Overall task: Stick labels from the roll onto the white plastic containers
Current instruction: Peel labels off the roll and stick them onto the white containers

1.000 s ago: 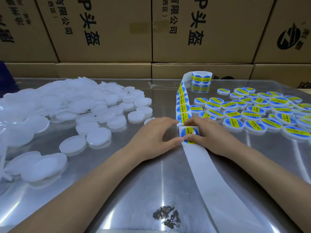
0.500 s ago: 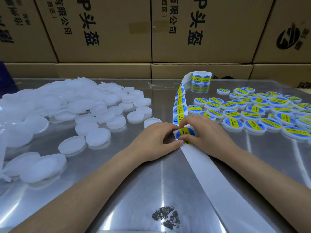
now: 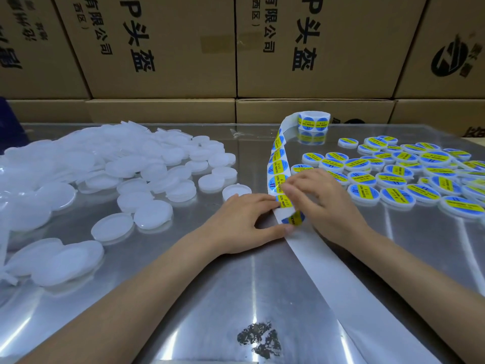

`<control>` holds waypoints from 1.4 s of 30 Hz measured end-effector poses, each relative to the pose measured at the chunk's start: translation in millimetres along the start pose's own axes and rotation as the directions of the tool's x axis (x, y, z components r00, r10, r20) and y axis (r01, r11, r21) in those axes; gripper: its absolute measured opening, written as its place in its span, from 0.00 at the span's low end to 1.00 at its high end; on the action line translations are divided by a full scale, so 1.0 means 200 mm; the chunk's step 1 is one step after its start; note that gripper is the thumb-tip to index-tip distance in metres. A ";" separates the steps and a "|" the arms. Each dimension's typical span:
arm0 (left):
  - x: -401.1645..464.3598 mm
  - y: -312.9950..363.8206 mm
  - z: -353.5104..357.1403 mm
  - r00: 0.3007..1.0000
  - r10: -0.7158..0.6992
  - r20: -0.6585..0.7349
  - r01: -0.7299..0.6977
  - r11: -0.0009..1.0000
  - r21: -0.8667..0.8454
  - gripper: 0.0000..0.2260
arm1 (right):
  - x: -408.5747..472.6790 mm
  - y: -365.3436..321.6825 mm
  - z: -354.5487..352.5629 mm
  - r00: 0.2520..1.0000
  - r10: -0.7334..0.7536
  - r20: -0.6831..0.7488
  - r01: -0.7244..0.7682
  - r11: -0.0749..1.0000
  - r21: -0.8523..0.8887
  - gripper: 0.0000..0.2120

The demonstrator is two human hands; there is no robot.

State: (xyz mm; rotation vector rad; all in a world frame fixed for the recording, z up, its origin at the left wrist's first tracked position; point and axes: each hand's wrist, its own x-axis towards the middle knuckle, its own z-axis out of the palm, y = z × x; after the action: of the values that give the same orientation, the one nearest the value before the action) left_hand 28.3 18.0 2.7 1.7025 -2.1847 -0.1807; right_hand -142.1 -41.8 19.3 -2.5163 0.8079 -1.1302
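A label roll (image 3: pixel 313 122) stands at the back of the metal table, and its strip of blue-and-yellow labels (image 3: pixel 277 164) runs toward me. My left hand (image 3: pixel 244 222) pinches the white backing strip (image 3: pixel 341 298) between fingers and thumb where it folds. My right hand (image 3: pixel 328 203) is curled over the strip and pinches one label (image 3: pixel 293 218), which is partly peeled off the backing. A pile of plain white containers (image 3: pixel 105 177) lies on the left, with one single container (image 3: pixel 236 191) just beyond my left hand. Labelled containers (image 3: pixel 393 179) are spread out on the right.
Stacked cardboard boxes (image 3: pixel 162 48) form a wall behind the table. The used backing strip trails off the front right. A dark scuff (image 3: pixel 259 338) marks the shiny table (image 3: pixel 183 298) near the front edge.
Both hands have shifted slightly left and lifted the strip. The label that lay flat under my fingers now curls away from the folded backing.
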 end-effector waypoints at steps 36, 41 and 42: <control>0.00 0.09 -0.12 0.947 -0.275 0.167 0.185 0.040 -0.982 0.13 | 0.02 -0.04 -0.04 0.763 0.509 0.398 -0.541 0.165 0.825 0.15; 0.00 0.09 -0.11 0.945 -0.273 0.181 0.191 0.008 -0.982 0.12 | 0.02 -0.05 -0.04 0.762 0.510 0.399 -0.516 0.106 0.850 0.13; 0.00 0.09 -0.11 0.944 -0.275 0.182 0.190 0.003 -0.982 0.12 | 0.02 -0.05 -0.04 0.761 0.514 0.396 -0.513 0.105 0.852 0.11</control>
State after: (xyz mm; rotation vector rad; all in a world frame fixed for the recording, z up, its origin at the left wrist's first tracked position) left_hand 19.0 24.7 29.2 1.0174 -0.9423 -1.3882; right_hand -142.1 -35.6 32.4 -1.0394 0.6244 -0.8881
